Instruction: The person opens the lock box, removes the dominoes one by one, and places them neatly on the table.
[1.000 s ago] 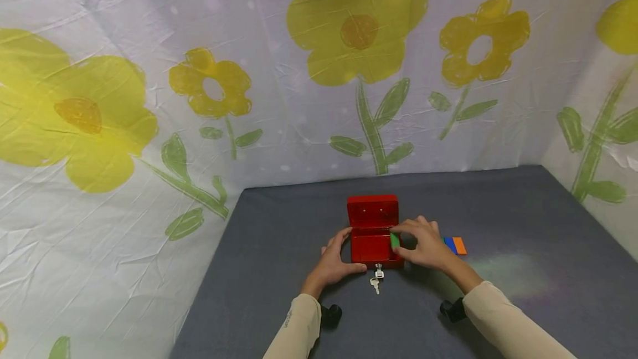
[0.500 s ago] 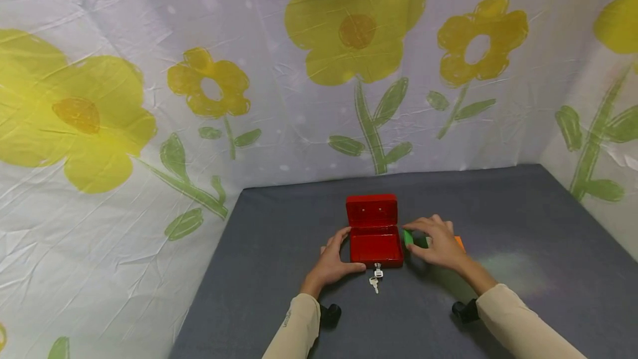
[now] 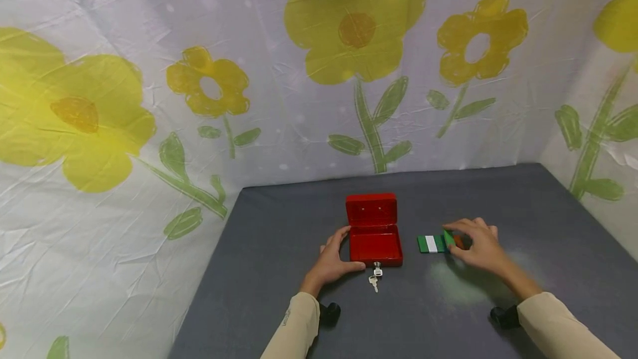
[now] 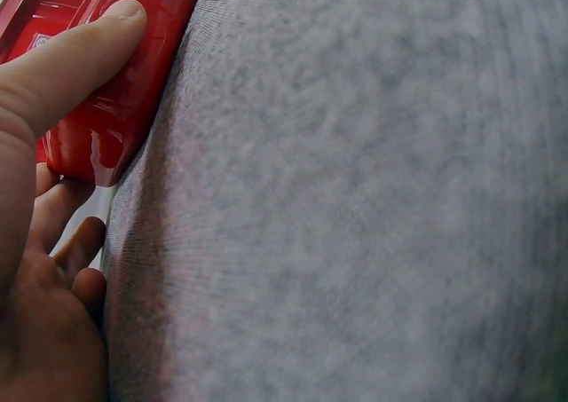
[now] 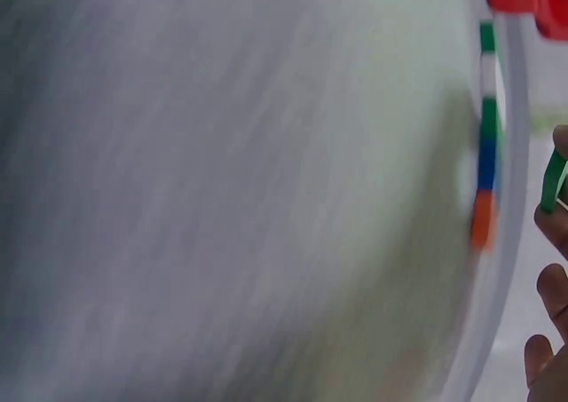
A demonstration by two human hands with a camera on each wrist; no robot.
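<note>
A small red cash box [image 3: 375, 246] stands with its lid raised, and its inside is bare. My left hand [image 3: 331, 260] grips the box's left side, thumb [image 4: 93, 51] on the front wall and fingers along the side. To the right of the box, my right hand [image 3: 477, 244] pinches a thin flat green piece [image 3: 448, 239] between thumb and fingers. That piece is tilted on edge over a flat row of coloured pieces [image 3: 431, 244], striped green, white, green, blue and orange. The hand and the green piece partly hide the row's blue and orange end.
Two keys [image 3: 374, 281] hang from the lock on the box's front. Everything rests on a dark grey cloth-covered table [image 3: 279, 237]. Behind it rises a white curtain [image 3: 294, 121] printed with yellow flowers.
My right hand has carried the green piece from inside the box rightward, over the coloured row. The row's green and white end has come into sight. My left hand has stayed on the box.
</note>
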